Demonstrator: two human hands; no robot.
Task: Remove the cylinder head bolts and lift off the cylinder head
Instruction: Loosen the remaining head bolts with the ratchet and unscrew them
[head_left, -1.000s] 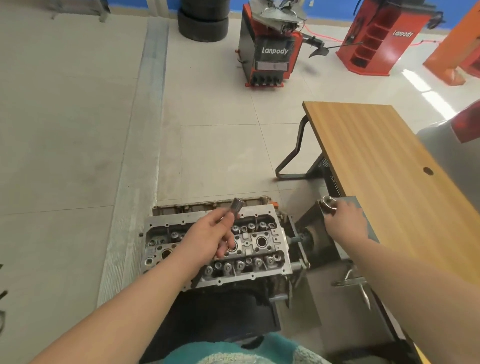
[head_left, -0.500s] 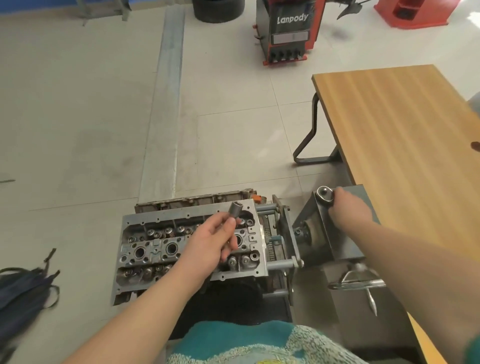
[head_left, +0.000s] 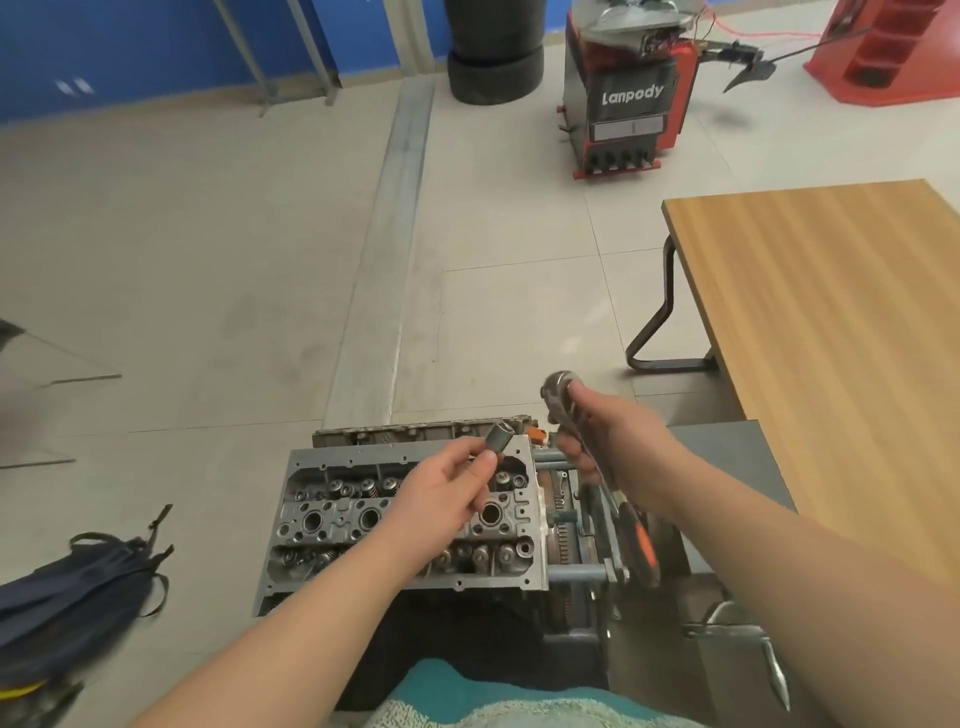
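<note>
The grey cylinder head (head_left: 337, 519) sits on the engine block, mounted on a stand, low in the middle of the view. Its valve springs and round bores face up. My left hand (head_left: 447, 493) hovers over the head's right half and pinches a small metal socket (head_left: 500, 439) between thumb and fingers. My right hand (head_left: 608, 441) grips a ratchet wrench just right of the head. The ratchet's round head (head_left: 558, 387) points up and away, and its black-and-orange handle (head_left: 641, 545) hangs down below my wrist.
A wooden table (head_left: 831, 338) stands to the right, with the grey engine stand box (head_left: 727, 452) against it. A dark backpack (head_left: 78, 587) lies on the floor at left. A red tyre machine (head_left: 628, 104) and stacked tyres (head_left: 493, 62) are far back.
My right hand has lifted the ratchet off the stand box and swung it left toward the socket. My left hand stays over the cylinder head with the socket.
</note>
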